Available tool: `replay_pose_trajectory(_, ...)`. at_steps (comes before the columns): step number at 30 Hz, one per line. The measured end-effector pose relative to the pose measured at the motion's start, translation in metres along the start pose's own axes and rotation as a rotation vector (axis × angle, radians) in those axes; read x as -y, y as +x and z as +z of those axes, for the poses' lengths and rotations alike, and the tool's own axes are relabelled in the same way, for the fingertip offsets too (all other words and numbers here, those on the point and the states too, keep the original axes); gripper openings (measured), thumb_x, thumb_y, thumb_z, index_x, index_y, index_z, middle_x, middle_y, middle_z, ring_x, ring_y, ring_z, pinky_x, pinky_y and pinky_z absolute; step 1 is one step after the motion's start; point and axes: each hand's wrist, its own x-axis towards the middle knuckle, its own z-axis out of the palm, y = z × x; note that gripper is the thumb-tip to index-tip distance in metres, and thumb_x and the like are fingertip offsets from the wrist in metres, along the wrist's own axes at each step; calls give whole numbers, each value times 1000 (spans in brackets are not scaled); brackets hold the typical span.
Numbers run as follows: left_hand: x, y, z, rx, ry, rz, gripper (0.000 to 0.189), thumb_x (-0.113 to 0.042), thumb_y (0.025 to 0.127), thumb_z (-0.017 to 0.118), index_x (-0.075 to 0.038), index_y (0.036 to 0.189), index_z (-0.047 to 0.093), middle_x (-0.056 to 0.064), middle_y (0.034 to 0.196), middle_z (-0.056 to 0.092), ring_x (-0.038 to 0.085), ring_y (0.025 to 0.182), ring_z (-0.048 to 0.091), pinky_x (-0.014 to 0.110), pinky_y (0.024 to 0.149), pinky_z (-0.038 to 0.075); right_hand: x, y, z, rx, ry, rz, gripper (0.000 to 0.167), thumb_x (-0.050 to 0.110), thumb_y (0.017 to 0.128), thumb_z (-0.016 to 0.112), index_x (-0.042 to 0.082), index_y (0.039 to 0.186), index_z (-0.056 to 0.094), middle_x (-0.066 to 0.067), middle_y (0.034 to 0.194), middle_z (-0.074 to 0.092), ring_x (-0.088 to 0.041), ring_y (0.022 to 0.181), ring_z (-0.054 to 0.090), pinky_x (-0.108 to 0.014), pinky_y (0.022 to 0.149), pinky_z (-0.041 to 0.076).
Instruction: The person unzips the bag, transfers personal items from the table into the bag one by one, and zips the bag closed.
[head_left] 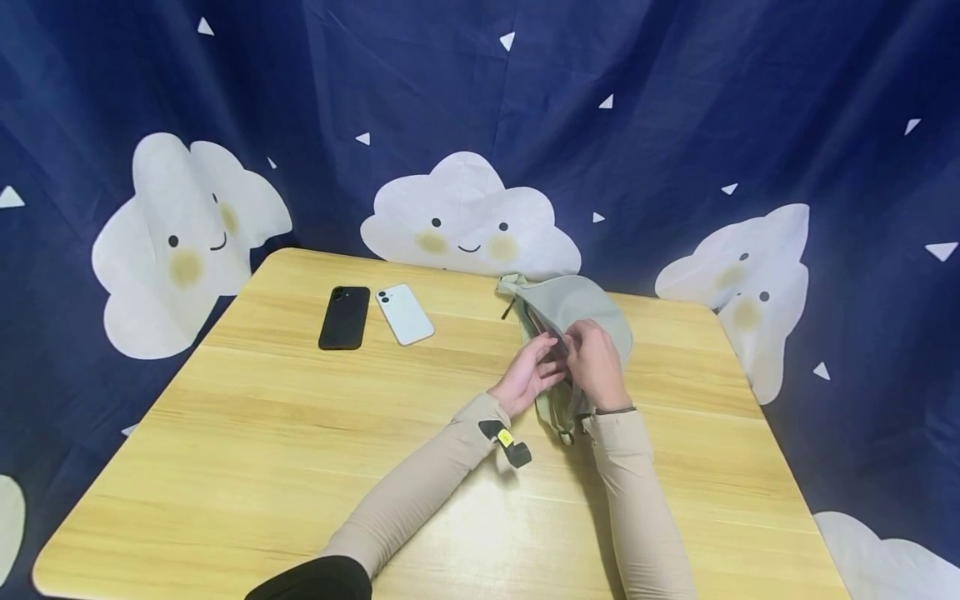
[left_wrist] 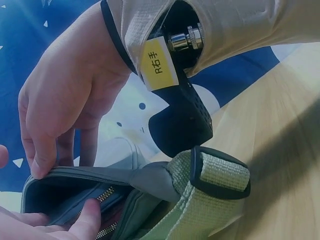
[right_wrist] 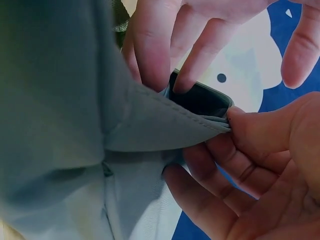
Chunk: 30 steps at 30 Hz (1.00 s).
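A grey-green sling bag (head_left: 588,302) stands on the table with its mouth facing left. My right hand (head_left: 597,367) pinches the edge of that mouth between thumb and fingers, as the right wrist view shows. My left hand (head_left: 525,379) has loosely extended fingers reaching into the opening, and nothing is seen held in them. A zipper (left_wrist: 106,194) runs inside the dark interior in the left wrist view. Near it is a webbing strap (left_wrist: 217,172) with a black buckle (left_wrist: 196,172). The bag's deeper inside is hidden.
A black phone (head_left: 343,318) and a white phone (head_left: 405,314) lie side by side left of the bag, backs up. The wooden table (head_left: 300,450) has rounded corners, and a dark blue curtain (head_left: 435,83) with clouds hangs behind it.
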Motion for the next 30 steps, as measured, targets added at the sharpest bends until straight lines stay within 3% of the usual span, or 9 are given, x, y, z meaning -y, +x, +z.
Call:
replay_pose_trajectory(7, -1, -1, -4, 3, -4, -1, 70, -25, 101, 50, -3, 162, 24, 23, 172, 18, 47, 149, 39, 53, 123, 40, 0, 1, -2, -6, -8, 32, 10, 6, 98, 66, -2, 93, 71, -19, 96, 71, -39, 90, 69, -53, 80, 56)
replay_pose_trajectory(11, -2, -4, -7, -2, 71, 3, 63, -25, 104, 47, -3, 160, 29, 23, 167, 30, 46, 146, 44, 52, 121, 43, 0, 1, -3, 3, -5, 44, 12, 8, 98, 65, -1, 94, 71, -19, 96, 71, -39, 89, 69, -54, 79, 57)
replay_pose_trajectory(18, -18, -13, -13, 41, 378, 53, 46, -20, 106, 50, 0, 148, 49, 26, 142, 61, 41, 126, 65, 47, 108, 56, -3, 1, -4, 8, -12, 71, 13, 11, 99, 65, 0, 96, 72, -20, 97, 73, -39, 91, 70, -56, 79, 57)
replay_pose_trajectory(23, -37, -19, -22, 88, 576, 123, 41, -17, 107, 50, 6, 140, 55, 31, 129, 66, 44, 116, 68, 54, 107, 55, -3, 2, -5, 15, -9, 87, 14, 12, 99, 66, 0, 97, 73, -19, 97, 74, -39, 90, 71, -55, 78, 57)
replay_pose_trajectory(26, -49, -22, -29, 49, 728, 218, 38, -17, 106, 51, 6, 135, 60, 28, 122, 70, 40, 109, 71, 52, 101, 58, -3, 1, -5, 18, -4, 94, 14, 13, 99, 66, 1, 97, 73, -19, 98, 75, -39, 91, 71, -56, 79, 57)
replay_pose_trajectory(30, -67, -26, -41, -74, 939, 362, 32, -19, 104, 55, 0, 127, 68, 17, 112, 76, 29, 96, 75, 37, 88, 63, -2, 0, -6, 22, 5, 94, 15, 13, 99, 65, 0, 98, 73, -20, 101, 75, -40, 93, 71, -57, 81, 58)
